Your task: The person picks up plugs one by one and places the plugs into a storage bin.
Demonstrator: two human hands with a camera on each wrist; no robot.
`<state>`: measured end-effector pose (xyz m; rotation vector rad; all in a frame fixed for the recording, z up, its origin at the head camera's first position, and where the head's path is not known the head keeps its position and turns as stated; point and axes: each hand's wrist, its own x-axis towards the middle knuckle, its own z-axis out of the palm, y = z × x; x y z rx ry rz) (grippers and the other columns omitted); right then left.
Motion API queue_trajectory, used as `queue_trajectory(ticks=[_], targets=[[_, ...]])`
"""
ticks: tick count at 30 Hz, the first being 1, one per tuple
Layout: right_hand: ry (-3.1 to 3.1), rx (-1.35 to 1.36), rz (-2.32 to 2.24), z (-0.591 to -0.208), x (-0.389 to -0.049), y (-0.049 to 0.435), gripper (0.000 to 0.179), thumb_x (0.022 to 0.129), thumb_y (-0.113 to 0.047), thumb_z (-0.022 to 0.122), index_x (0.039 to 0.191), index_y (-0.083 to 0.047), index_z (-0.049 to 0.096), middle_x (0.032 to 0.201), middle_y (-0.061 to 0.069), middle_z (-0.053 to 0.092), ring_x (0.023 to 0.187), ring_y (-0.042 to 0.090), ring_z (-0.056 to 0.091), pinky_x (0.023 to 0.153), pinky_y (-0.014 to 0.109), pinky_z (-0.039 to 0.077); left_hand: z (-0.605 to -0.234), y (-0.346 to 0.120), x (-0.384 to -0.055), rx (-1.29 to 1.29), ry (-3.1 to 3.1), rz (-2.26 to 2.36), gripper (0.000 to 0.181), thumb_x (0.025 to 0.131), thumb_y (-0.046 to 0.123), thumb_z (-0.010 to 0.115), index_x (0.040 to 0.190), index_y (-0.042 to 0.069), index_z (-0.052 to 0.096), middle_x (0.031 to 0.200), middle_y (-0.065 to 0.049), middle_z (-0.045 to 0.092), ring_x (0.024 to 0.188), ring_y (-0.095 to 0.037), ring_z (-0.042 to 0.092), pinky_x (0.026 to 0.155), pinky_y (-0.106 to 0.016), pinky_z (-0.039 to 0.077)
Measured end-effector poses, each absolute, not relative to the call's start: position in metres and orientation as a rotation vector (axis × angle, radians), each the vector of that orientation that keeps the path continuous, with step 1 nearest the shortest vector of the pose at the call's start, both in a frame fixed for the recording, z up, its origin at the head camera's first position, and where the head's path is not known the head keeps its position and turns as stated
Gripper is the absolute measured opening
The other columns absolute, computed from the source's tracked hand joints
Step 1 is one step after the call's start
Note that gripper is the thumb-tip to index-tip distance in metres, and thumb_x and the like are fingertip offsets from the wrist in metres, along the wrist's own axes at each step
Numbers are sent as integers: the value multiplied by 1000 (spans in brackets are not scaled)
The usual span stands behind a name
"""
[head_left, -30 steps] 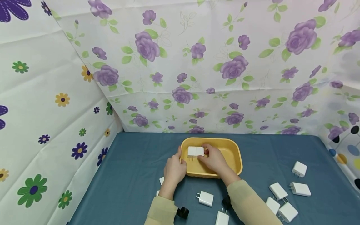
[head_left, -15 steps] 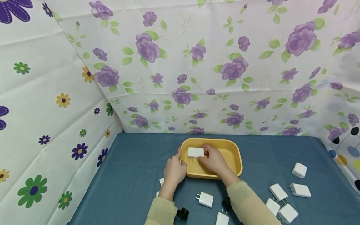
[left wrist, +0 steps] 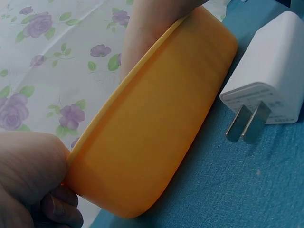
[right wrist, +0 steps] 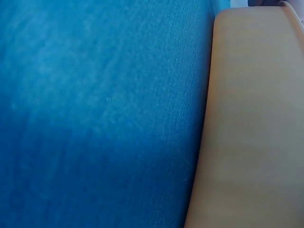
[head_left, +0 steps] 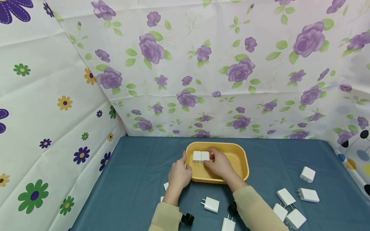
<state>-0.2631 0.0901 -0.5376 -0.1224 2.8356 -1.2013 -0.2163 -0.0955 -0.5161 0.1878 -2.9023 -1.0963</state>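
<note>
In the head view a yellow plastic tray (head_left: 232,146) stands at the back middle of the table. My left hand (head_left: 180,173) grips its left front corner, thumb over the rim; the left wrist view shows the tray wall (left wrist: 137,128) with the hand at its rim. Inside the tray, two white charger plugs stand side by side, prongs toward me. My right hand (head_left: 221,164) reaches over the front rim and pinches the right-hand charger plug (head_left: 205,156) between thumb and fingers. The left-hand charger plug (head_left: 197,156) touches it. The right wrist view shows no right hand.
On the blue tablecloth (head_left: 138,179), a charger plug (head_left: 211,204) lies before the tray and another charger plug (head_left: 228,224) lies nearer. Several more, including one charger plug (head_left: 308,194), lie at the right. White pieces show partly behind my left wrist. Flowered sheets (head_left: 214,80) hang behind.
</note>
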Motion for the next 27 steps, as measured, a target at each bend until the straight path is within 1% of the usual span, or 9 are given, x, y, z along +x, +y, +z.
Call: queue_trajectory(ticks=[3, 8, 13, 15, 20, 27], targets=[[2840, -121, -1197, -537, -263, 90, 59, 93, -26, 84, 143, -6, 63, 102, 8, 67, 92, 28, 59, 93, 48, 53, -516, -96, -216, 185, -2904, -1089, 63, 101, 9, 64, 162, 9, 49, 136, -20, 71, 90, -34, 74, 71, -50, 55], [2844, -126, -1193, -537, -263, 91, 58, 93, -26, 84, 143, -5, 63, 101, 7, 67, 91, 28, 59, 93, 48, 53, -515, -96, -216, 188, -2901, -1100, 63, 101, 9, 64, 162, 9, 49, 135, -21, 71, 90, -36, 74, 71, -52, 55], [2844, -131, -1200, -538, -264, 91, 58, 93, -25, 85, 142, -5, 64, 101, 7, 67, 91, 27, 59, 93, 48, 53, -515, -96, -216, 191, -2899, -1103, 63, 101, 9, 64, 162, 9, 49, 137, -20, 70, 99, -38, 74, 76, -53, 57], [2845, -132, -1202, -537, -265, 90, 58, 93, -26, 85, 142, -5, 64, 101, 7, 67, 91, 27, 59, 92, 48, 53, -514, -96, -218, 190, -2899, -1100, 63, 101, 9, 64, 162, 9, 49, 137, -20, 70, 97, -37, 74, 74, -52, 57], [2856, -139, -1207, -533, -270, 91, 57, 93, -25, 85, 142, -6, 63, 101, 7, 67, 91, 27, 59, 93, 47, 53, -510, -95, -222, 180, -2899, -1090, 63, 102, 10, 64, 163, 10, 48, 135, -21, 71, 78, -29, 70, 65, -47, 52], [2847, -152, -1210, -537, -264, 92, 57, 92, -25, 85, 142, -6, 64, 99, 5, 65, 90, 25, 59, 90, 46, 52, -514, -96, -217, 172, -2899, -1077, 62, 101, 10, 64, 161, 8, 49, 131, -21, 73, 69, -23, 65, 64, -43, 50]])
